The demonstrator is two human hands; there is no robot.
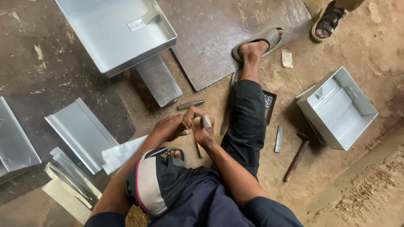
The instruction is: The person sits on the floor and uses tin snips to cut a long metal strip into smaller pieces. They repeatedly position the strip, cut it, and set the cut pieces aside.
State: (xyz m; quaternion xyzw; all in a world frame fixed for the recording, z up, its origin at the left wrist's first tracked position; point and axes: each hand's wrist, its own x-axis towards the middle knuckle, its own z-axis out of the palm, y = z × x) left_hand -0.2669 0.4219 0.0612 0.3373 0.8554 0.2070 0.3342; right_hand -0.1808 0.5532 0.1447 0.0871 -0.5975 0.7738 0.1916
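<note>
My left hand [170, 127] and my right hand [201, 126] meet in front of me over the dirt floor, fingers closed together around a small object that I cannot make out. A pale, rounded piece [207, 121] shows between the fingers of my right hand. A short metal punch or chisel [190, 104] lies on the ground just beyond my hands. My right leg stretches forward, its sandalled foot [256, 44] resting on a rusty metal sheet [227, 33].
A large galvanized tray [113, 29] lies at the top left and a smaller metal box [336, 107] at the right. A hammer [296, 156] and a thin metal strip [278, 138] lie right of my leg. Bent metal sheets [80, 130] pile at the left. Another person's sandalled foot [328, 19] appears at the top right.
</note>
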